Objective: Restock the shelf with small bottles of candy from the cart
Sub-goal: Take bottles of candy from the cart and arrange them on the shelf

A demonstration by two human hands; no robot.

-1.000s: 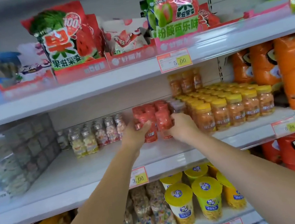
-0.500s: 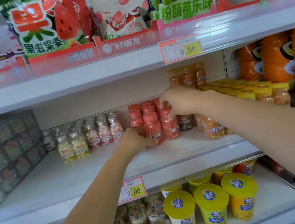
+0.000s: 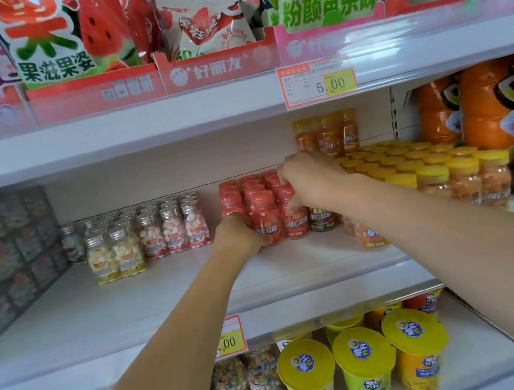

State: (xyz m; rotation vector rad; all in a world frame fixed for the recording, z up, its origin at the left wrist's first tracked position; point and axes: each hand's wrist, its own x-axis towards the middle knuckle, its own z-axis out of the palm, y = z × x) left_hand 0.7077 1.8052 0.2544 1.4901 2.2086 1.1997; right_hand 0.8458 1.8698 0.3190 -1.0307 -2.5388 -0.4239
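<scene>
A cluster of red candy bottles [image 3: 264,217] is held on the middle shelf [image 3: 131,304], between silver-capped bottles [image 3: 153,236] and yellow-capped bottles [image 3: 433,179]. The front bottle's base is gripped by the left hand [image 3: 239,237], fingers curled round it. A neighbouring bottle's top is clasped by the right hand [image 3: 312,178], fingers bent over it.

The left hand [image 3: 239,236] and right hand [image 3: 311,179] are bare, as are both forearms [image 3: 177,337].
</scene>
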